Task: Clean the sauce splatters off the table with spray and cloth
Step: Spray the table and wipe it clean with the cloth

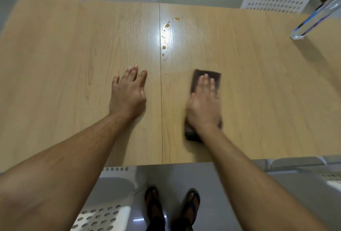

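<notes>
Right hand (203,105) presses flat, fingers straight, on the dark cloth (195,83); left hand (127,92) spread on the worktop (55,64). Blurry, but I'd push firmly forward through the sauce splatters (167,25).

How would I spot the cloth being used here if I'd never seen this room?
Start at the long wooden table and follow the seam down its middle to the trail of amber sauce drops. Just right of the seam, nearer the person, the right hand presses flat on the cloth. It is the only dark, folded rectangle on the pale wood.
</notes>
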